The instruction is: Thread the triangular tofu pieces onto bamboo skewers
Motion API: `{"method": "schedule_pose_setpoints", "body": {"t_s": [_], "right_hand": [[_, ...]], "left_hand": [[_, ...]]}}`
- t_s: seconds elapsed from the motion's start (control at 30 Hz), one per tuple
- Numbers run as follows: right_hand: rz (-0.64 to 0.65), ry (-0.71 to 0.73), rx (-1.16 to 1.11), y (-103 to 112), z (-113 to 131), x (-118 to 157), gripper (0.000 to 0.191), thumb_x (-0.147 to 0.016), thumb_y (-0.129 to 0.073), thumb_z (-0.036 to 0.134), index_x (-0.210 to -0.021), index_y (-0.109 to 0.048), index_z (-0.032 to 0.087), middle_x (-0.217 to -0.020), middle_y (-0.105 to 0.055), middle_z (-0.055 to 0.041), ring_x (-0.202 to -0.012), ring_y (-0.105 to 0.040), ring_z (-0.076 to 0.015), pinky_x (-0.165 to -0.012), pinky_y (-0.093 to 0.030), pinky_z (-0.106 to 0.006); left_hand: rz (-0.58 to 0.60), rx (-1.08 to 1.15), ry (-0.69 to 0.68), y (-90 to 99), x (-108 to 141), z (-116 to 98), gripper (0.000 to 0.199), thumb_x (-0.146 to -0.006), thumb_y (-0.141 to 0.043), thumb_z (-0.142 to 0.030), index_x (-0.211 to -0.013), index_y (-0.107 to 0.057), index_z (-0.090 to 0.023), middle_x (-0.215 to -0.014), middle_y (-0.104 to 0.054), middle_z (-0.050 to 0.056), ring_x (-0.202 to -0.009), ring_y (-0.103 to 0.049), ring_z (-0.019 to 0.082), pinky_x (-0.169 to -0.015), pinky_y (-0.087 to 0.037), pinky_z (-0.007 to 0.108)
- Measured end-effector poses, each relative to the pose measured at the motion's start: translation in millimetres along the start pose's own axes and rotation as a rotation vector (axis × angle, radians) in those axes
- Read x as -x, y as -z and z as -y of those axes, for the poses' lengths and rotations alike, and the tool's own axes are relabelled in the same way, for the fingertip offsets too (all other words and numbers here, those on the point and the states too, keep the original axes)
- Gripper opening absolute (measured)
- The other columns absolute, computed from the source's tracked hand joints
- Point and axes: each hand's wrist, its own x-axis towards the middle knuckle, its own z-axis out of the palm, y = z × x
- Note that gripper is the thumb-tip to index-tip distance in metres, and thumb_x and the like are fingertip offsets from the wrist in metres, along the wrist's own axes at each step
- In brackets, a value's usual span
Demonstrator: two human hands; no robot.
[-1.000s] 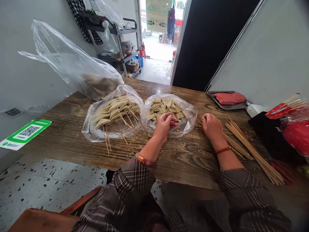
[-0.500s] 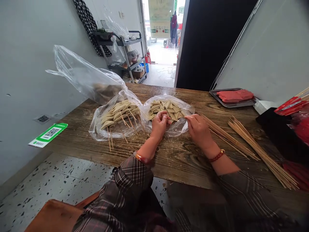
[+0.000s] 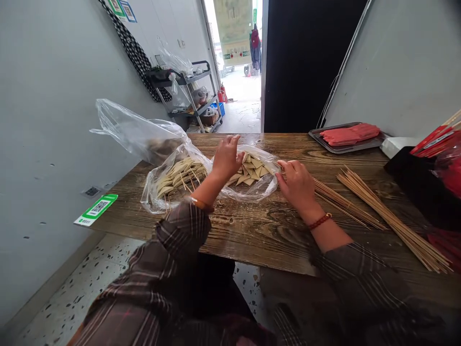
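Pale tan, folded, triangular flat pieces are heaped in a clear plastic bag at the middle of the table. My left hand is raised over the left side of this heap, thumb and fingers apart, with nothing visible between them. At the bag's right rim, my right hand has its fingers curled on the plastic. A second clear bag lies to the left with similar pieces on thin wooden skewers, partly hidden by my left forearm. Loose skewers lie just right of my right hand.
A thicker bundle of skewers lies farther right. At the back right is a dark tray with pink-red slabs. A black box stands at the right edge. Another plastic bag bulges at the back left.
My left hand has lifted up and away from the front of the heap, its fingers spreading. My right hand stays by the bag's right rim. The view has shifted slightly.
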Motion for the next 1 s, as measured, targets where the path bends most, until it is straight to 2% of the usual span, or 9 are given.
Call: {"method": "schedule_pose_setpoints", "body": {"t_s": [0.1,0.17,0.3,0.43,0.57,0.73,0.83,0.93,1.0], "right_hand": [[0.002,-0.014,-0.013,1.9,0.3,-0.5,0.037,-0.098,-0.046,0.033,-0.129,-0.058,0.015,-0.115,-0.063,-0.0131,-0.099,-0.054,-0.0272,-0.084,-0.042,-0.037],[0.007,-0.023,-0.027,2.7,-0.2,-0.9,0.037,-0.098,-0.046,0.032,-0.129,-0.058,0.015,-0.115,-0.063,-0.0131,-0.100,-0.054,-0.0271,-0.084,-0.042,-0.037],[0.019,-0.038,-0.037,4.1,-0.9,-1.9,0.036,-0.099,-0.046,0.031,-0.128,-0.059,0.016,-0.113,-0.063,-0.0128,-0.099,-0.054,-0.0271,-0.082,-0.042,-0.037],[0.009,-0.049,-0.077,5.4,0.0,-2.6,0.038,-0.098,-0.048,0.034,-0.130,-0.058,0.016,-0.113,-0.064,-0.0126,-0.101,-0.055,-0.0275,-0.083,-0.043,-0.037],[-0.011,-0.097,-0.137,5.7,1.1,-2.4,0.046,-0.096,-0.054,0.039,-0.135,-0.054,0.015,-0.114,-0.063,-0.0127,-0.102,-0.056,-0.0275,-0.086,-0.045,-0.038],[-0.023,-0.149,-0.167,3.9,-0.1,-2.4,0.058,-0.092,-0.057,0.045,-0.141,-0.046,0.016,-0.116,-0.061,-0.0143,-0.104,-0.057,-0.0288,-0.084,-0.047,-0.039],[-0.001,-0.166,-0.152,2.7,-0.9,-1.8,0.061,-0.091,-0.058,0.045,-0.143,-0.045,0.017,-0.116,-0.062,-0.0145,-0.103,-0.057,-0.0294,-0.082,-0.047,-0.039],[0.071,-0.153,-0.133,2.8,-1.7,-0.9,0.045,-0.095,-0.051,0.034,-0.136,-0.054,0.017,-0.109,-0.066,-0.0126,-0.097,-0.060,-0.0269,-0.078,-0.044,-0.036],[0.108,-0.141,-0.112,3.8,-3.3,-1.0,0.033,-0.098,-0.044,0.029,-0.121,-0.065,0.018,-0.102,-0.068,-0.0110,-0.091,-0.060,-0.0247,-0.073,-0.042,-0.033]], "left_hand": [[0.216,-0.241,0.005,-6.8,-21.8,12.7,0.063,-0.083,-0.060,-0.019,-0.144,-0.045,-0.012,-0.153,-0.041,0.019,-0.138,-0.042,0.033,-0.115,-0.031,0.048],[0.295,-0.308,0.042,-15.5,-30.3,18.8,0.062,-0.084,-0.056,-0.017,-0.144,-0.045,-0.016,-0.156,-0.040,0.016,-0.140,-0.039,0.032,-0.116,-0.027,0.049],[0.376,-0.318,0.175,-26.8,-43.3,22.0,0.042,-0.086,-0.048,-0.016,-0.126,-0.063,-0.018,-0.130,-0.064,0.016,-0.121,-0.057,0.030,-0.103,-0.041,0.044],[0.306,-0.317,0.212,-22.6,-56.7,12.7,0.036,-0.089,-0.042,-0.018,-0.116,-0.066,-0.018,-0.113,-0.070,0.015,-0.104,-0.064,0.028,-0.085,-0.046,0.036],[0.111,-0.131,0.202,-10.1,-68.3,-3.8,0.027,-0.093,-0.041,-0.018,-0.102,-0.066,-0.018,-0.098,-0.070,0.011,-0.093,-0.063,0.024,-0.080,-0.043,0.033],[-0.096,0.147,0.010,1.9,-65.5,-34.5,0.023,-0.095,-0.040,-0.017,-0.089,-0.062,-0.017,-0.088,-0.065,0.007,-0.086,-0.059,0.019,-0.080,-0.041,0.031],[-0.020,0.138,-0.103,4.2,-53.4,-53.0,0.021,-0.095,-0.042,-0.019,-0.088,-0.061,-0.019,-0.086,-0.065,0.006,-0.084,-0.059,0.020,-0.079,-0.041,0.031],[0.119,0.045,-0.097,7.9,-43.0,-61.8,0.023,-0.096,-0.041,-0.022,-0.092,-0.063,-0.018,-0.087,-0.067,0.007,-0.085,-0.060,0.021,-0.079,-0.042,0.033],[0.169,-0.026,-0.077,13.2,-39.4,-61.4,0.027,-0.097,-0.039,-0.024,-0.098,-0.065,-0.017,-0.092,-0.069,0.009,-0.089,-0.061,0.022,-0.081,-0.043,0.034]]}}
